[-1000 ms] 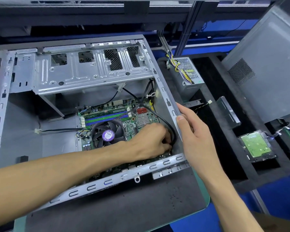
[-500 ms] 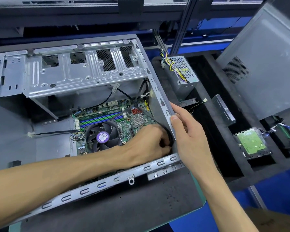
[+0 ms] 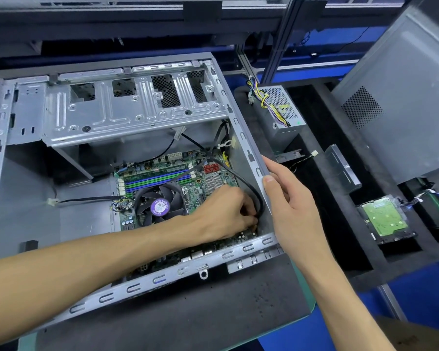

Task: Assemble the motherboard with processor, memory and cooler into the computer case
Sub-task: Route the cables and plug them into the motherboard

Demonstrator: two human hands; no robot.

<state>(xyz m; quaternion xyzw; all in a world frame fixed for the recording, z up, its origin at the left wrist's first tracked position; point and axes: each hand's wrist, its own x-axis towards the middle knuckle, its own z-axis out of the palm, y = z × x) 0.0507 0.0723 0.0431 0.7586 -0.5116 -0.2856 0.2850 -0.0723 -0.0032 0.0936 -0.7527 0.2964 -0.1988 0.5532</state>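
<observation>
The open grey computer case (image 3: 137,115) lies on a dark mat. Inside it sits the green motherboard (image 3: 213,178) with blue and green memory slots (image 3: 157,179) and a black cooler fan (image 3: 160,206) with a purple label. My left hand (image 3: 223,214) reaches into the case's lower right corner, fingers curled and pinching the end of a black cable (image 3: 249,188) at the board's edge; the fingertips are partly hidden. My right hand (image 3: 289,206) grips the case's right side rail (image 3: 251,158), thumb on the inside face.
A power supply (image 3: 281,115) with yellow and black wires stands right of the case. In black foam trays further right lie a hard drive (image 3: 385,219) and a metal bracket (image 3: 342,168). A grey side panel (image 3: 403,97) leans at far right. A loose black wire (image 3: 86,198) crosses the case floor.
The view has shifted slightly; both hands stay in place, the left still working the cable at the board's corner, the right still on the rail.
</observation>
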